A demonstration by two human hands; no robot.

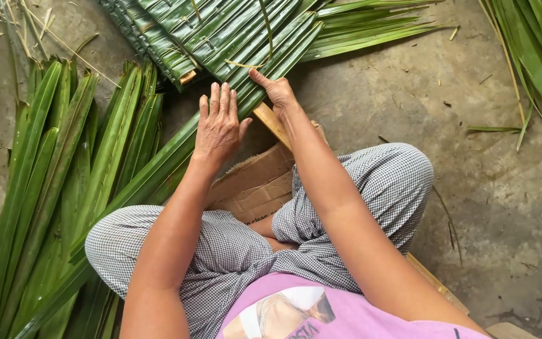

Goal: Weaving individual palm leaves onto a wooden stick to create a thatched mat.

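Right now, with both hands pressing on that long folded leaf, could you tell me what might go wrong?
The left hand lies flat on the long leaf while the right hand pins its fold against the wooden slat; easing either could let it spring open. The leaf edge might cut a finger. The thin strip lies loose and could slip out.

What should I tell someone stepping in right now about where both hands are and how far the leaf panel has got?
Left hand: flat, palm down, pressing the long green palm leaf at the panel's edge.
Right hand: fingertips pinching the leaf's fold over the pale wooden slat.
Done: the stitched green leaf panel already holds many overlapped leaves.
Left: the loose green leaves piled on the concrete floor by the left knee are not yet attached; whether this leaf is pinned cannot be told.
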